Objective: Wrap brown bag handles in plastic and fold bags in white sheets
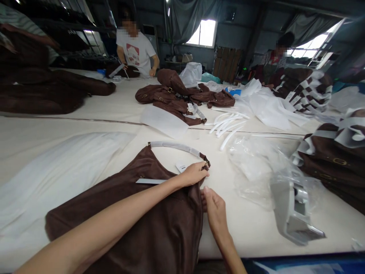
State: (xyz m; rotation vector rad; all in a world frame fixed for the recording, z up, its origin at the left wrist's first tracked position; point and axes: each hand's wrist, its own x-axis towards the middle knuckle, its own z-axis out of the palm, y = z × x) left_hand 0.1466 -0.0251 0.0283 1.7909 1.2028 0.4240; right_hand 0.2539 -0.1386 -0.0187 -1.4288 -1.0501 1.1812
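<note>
A dark brown bag (168,224) lies on the pale table in front of me, its wrapped strap (175,146) arching away at the top. My left hand (195,173) is closed on the bag's upper right corner, beside the strap's metal fitting. At the bag's right edge, my right hand (215,203) has its fingers curled against the side, the fingertips partly hidden. A white tag (180,166) shows behind my left wrist, and a pale strip (152,181) lies across the bag.
A tape dispenser (296,213) and clear plastic (253,167) lie to the right, near stacked brown bags (336,152). White tubes (228,123) and more bags (182,93) lie farther back. White sheeting (57,171) is at left. Other people stand across the table.
</note>
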